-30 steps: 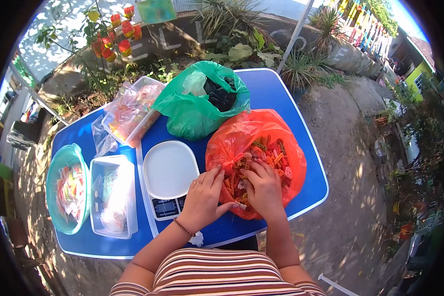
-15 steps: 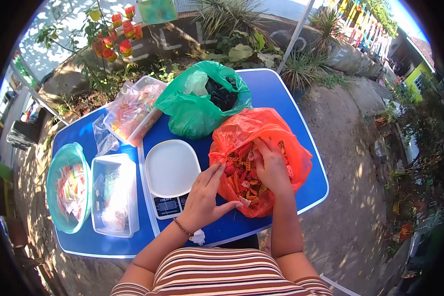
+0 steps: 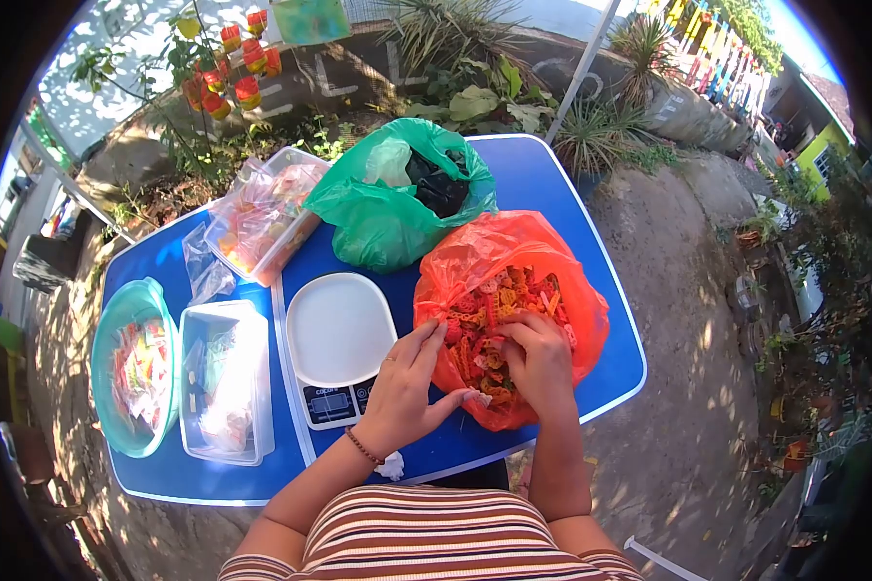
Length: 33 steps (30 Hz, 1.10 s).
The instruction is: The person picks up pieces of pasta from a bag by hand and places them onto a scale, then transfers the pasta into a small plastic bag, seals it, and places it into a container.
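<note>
An orange plastic bag [image 3: 543,254] full of coloured crackers [image 3: 494,305] lies open on the blue folding table [image 3: 543,184]. My right hand [image 3: 540,363] is inside the bag's mouth, fingers curled around a handful of crackers. My left hand [image 3: 405,387] pinches the bag's near rim at its left side, holding it open. A white digital kitchen scale [image 3: 337,344] with a bare platform stands just left of my left hand.
A green plastic bag [image 3: 388,218] with dark contents sits behind the scale. Further left are a clear tub of packed snacks [image 3: 262,218], a clear rectangular box [image 3: 225,382] and a teal bowl [image 3: 107,329] with small packets. Dirt ground drops off right of the table.
My right hand reached to the far side of the bag, then drew back toward me with crackers gathered in it. My left hand stayed on the bag's rim.
</note>
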Each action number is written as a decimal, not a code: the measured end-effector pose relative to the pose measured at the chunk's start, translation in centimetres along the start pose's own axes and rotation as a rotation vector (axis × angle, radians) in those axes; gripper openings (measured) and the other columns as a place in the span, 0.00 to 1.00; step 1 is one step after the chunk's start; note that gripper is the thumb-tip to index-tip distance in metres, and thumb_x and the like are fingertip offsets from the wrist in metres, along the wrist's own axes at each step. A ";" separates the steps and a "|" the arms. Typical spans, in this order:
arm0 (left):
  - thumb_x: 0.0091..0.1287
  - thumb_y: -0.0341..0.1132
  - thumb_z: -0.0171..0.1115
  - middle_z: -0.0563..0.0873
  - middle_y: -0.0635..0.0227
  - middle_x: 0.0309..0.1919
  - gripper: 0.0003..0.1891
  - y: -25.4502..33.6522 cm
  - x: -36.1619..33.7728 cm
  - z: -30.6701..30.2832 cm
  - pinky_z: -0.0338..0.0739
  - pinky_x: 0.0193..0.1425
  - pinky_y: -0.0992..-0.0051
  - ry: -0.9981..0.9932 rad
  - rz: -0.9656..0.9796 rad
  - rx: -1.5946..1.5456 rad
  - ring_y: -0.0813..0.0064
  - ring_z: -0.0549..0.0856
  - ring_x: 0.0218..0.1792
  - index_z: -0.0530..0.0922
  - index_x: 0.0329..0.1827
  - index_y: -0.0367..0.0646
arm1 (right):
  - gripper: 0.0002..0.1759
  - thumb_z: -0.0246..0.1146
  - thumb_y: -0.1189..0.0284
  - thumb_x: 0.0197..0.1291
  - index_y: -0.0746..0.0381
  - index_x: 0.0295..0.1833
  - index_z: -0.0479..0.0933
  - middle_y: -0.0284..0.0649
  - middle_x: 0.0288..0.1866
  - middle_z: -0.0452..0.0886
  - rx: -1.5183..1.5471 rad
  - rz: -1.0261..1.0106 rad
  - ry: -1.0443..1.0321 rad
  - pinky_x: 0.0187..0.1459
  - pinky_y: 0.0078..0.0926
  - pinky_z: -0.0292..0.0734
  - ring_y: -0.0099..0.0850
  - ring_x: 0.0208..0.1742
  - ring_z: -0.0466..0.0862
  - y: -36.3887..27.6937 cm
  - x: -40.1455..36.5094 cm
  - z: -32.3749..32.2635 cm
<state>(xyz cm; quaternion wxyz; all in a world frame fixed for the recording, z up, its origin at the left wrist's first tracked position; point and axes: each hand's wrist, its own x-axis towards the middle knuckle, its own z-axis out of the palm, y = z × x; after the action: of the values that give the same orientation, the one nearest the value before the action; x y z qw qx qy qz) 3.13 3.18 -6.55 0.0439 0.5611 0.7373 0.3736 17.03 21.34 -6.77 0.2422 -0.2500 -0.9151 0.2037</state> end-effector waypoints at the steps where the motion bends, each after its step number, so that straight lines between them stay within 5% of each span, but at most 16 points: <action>1: 0.61 0.50 0.79 0.73 0.45 0.73 0.48 0.0 0.1 0.0 0.71 0.76 0.57 0.001 0.002 0.005 0.46 0.76 0.71 0.67 0.77 0.28 | 0.09 0.72 0.72 0.60 0.59 0.46 0.88 0.40 0.51 0.86 0.005 -0.022 0.063 0.60 0.42 0.76 0.42 0.52 0.84 -0.3 -0.1 -0.4; 5: 0.62 0.49 0.79 0.71 0.44 0.74 0.48 -0.1 -0.1 0.4 0.69 0.77 0.54 -0.017 -0.007 0.016 0.44 0.73 0.73 0.67 0.79 0.32 | 0.09 0.74 0.74 0.60 0.62 0.47 0.89 0.42 0.48 0.88 0.120 0.108 0.211 0.59 0.38 0.77 0.40 0.52 0.85 -1.2 -0.1 -1.2; 11: 0.62 0.44 0.79 0.73 0.47 0.72 0.38 0.9 0.2 -0.4 0.73 0.72 0.58 0.115 0.098 0.105 0.48 0.76 0.70 0.75 0.75 0.44 | 0.11 0.71 0.78 0.68 0.65 0.54 0.85 0.34 0.39 0.85 0.917 0.357 0.162 0.45 0.20 0.78 0.21 0.41 0.84 -0.2 -0.8 -0.4; 17: 0.61 0.33 0.79 0.82 0.56 0.64 0.26 0.5 0.0 0.0 0.79 0.65 0.60 0.074 0.076 -0.237 0.57 0.83 0.62 0.83 0.64 0.46 | 0.13 0.68 0.80 0.69 0.66 0.58 0.82 0.32 0.40 0.84 0.788 0.345 0.148 0.44 0.17 0.78 0.18 0.43 0.85 -0.5 -1.0 -1.0; 23: 0.63 0.34 0.78 0.83 0.60 0.65 0.22 0.5 0.5 0.1 0.78 0.67 0.59 0.035 0.107 -0.109 0.56 0.84 0.61 0.84 0.61 0.46 | 0.15 0.64 0.80 0.66 0.66 0.59 0.81 0.49 0.41 0.87 0.304 0.296 0.120 0.47 0.34 0.85 0.40 0.47 0.90 -0.7 0.6 0.0; 26: 0.63 0.34 0.77 0.84 0.60 0.65 0.22 0.8 0.4 0.0 0.77 0.67 0.59 0.007 0.109 -0.102 0.56 0.84 0.61 0.85 0.60 0.47 | 0.13 0.64 0.80 0.64 0.67 0.54 0.80 0.56 0.42 0.86 0.088 0.058 0.197 0.48 0.43 0.84 0.51 0.47 0.88 -0.5 2.3 1.4; 33: 0.62 0.35 0.78 0.84 0.61 0.65 0.21 0.4 -0.1 -0.1 0.76 0.68 0.59 0.003 0.085 -0.115 0.57 0.84 0.62 0.86 0.59 0.47 | 0.07 0.65 0.80 0.61 0.67 0.45 0.77 0.55 0.40 0.86 -0.160 0.121 -0.050 0.49 0.50 0.82 0.55 0.46 0.86 -2.0 3.5 3.6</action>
<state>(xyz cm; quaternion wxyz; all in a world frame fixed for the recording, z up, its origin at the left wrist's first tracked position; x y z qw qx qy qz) 3.47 3.04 -6.25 0.0592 0.5881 0.6901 0.4177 11.68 20.84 -7.43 0.1859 -0.3184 -0.9173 0.1505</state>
